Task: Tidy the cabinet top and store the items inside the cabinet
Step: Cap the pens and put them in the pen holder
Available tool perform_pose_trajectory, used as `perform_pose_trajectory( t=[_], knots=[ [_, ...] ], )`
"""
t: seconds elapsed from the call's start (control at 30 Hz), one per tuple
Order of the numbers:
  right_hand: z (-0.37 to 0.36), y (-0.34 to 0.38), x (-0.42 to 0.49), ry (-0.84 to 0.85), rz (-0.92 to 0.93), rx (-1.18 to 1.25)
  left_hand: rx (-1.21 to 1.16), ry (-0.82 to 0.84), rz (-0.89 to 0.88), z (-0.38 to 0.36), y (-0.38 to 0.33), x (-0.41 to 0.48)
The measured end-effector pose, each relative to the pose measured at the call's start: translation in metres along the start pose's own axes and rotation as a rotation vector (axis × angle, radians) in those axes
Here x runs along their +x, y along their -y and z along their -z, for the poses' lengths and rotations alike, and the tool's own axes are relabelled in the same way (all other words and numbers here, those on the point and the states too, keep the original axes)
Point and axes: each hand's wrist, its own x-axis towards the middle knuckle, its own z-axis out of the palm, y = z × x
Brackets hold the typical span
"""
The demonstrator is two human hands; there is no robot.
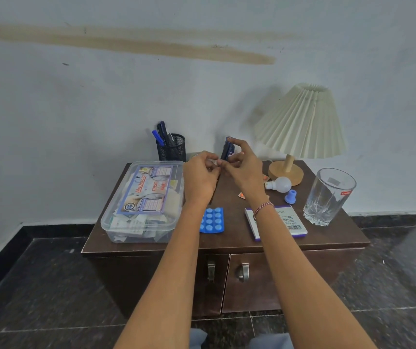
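On the dark brown cabinet top (pixel 232 241) lie a clear plastic first aid box (pixel 142 201), a blue blister pack of tablets (pixel 212 220), a white and purple medicine carton (pixel 281 224), a loose light bulb (pixel 280 184) and a small blue cap (pixel 290 196). My right hand (pixel 243 170) holds a small dark blue bottle (pixel 228 149) upright above the back of the top. Touching it from the left, my left hand (pixel 200 176) has its fingers curled around something small that I cannot make out. Both cabinet doors (pixel 257 280) are shut.
A black mesh pen holder (pixel 173 147) with several pens stands at the back by the wall. To the right are a pleated lamp (pixel 300 127) on a wooden base and a clear drinking glass (pixel 328 196). Dark tiled floor surrounds the cabinet.
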Motion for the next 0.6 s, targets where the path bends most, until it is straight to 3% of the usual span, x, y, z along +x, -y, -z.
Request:
perform_pose_trajectory(
  t=[0.3,0.6],
  knots=[
    [0.0009,-0.0008,0.0028,-0.099,-0.018,0.008,0.149,0.166,0.03,0.0045,0.0049,0.0023],
    [-0.0042,-0.003,-0.0016,0.018,0.026,-0.01,0.201,0.107,-0.003,0.0012,0.0054,0.0]
  ],
)
